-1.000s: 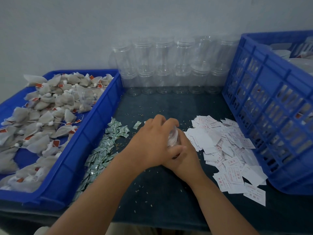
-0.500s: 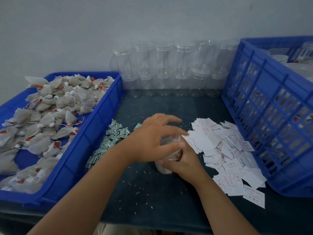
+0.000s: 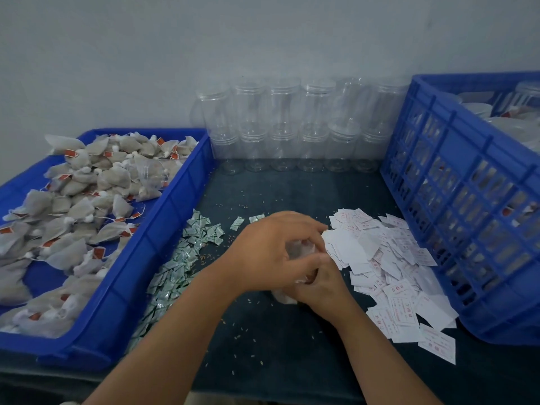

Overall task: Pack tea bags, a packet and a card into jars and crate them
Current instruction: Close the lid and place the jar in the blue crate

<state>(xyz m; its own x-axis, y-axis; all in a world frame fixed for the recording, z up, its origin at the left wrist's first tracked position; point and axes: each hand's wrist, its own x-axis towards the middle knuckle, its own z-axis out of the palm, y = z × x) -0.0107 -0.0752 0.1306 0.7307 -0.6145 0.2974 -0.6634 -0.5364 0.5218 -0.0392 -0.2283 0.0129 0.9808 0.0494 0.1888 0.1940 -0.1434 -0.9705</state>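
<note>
Your left hand (image 3: pixel 271 249) curls over the top of the clear jar (image 3: pixel 298 248) at the centre of the frame, fingers bent round its mouth. Your right hand (image 3: pixel 321 285) wraps the jar's lower part from below right, clenched on it. The jar stands on the dark table (image 3: pixel 292 346), mostly hidden, between the green packets (image 3: pixel 175 270) to the left and the white cards (image 3: pixel 388 267) to the right.

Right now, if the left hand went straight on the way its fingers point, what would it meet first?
The left hand would probably meet the pile of white cards, which lies just ahead of it, though depth is unclear.
</note>
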